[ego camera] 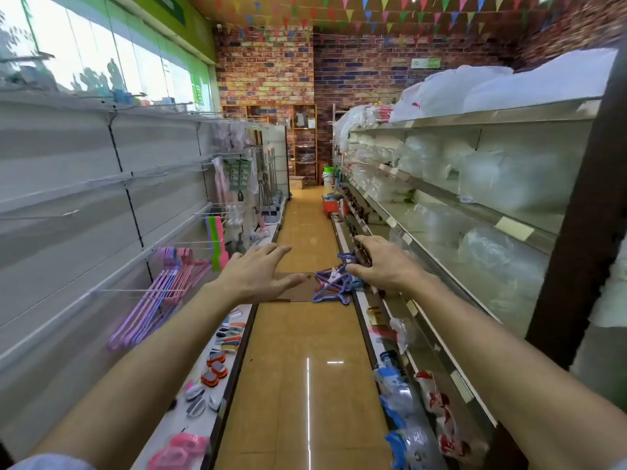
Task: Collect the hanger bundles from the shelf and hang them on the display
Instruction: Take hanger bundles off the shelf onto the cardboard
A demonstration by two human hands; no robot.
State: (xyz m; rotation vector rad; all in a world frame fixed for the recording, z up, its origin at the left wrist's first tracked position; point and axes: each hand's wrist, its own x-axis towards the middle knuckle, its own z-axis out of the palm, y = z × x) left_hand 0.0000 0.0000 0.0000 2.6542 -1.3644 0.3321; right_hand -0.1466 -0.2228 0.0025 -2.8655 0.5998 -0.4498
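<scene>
The aisle is running ahead between the display wall (68,184) on the left, where pink and purple hangers (159,293) are already hanging on a rail, and the shelf (441,205) of bagged goods on the right. The right hand (380,262) is reaching to a purple hanger bundle (330,284) by the shelf's low edge, seemingly the collecting step. The left hand (261,269) is hovering spread, holding nothing. Next it needs a firm grasp. The right fingers are partly hiding the bundle, so I cannot tell whether they are gripping it.

Bundle of purple plastic hangers (330,286) lies tumbled on brown cardboard on floor. Pink and purple plastic hangers (159,293) hang from white display rod (135,291) at left.
</scene>
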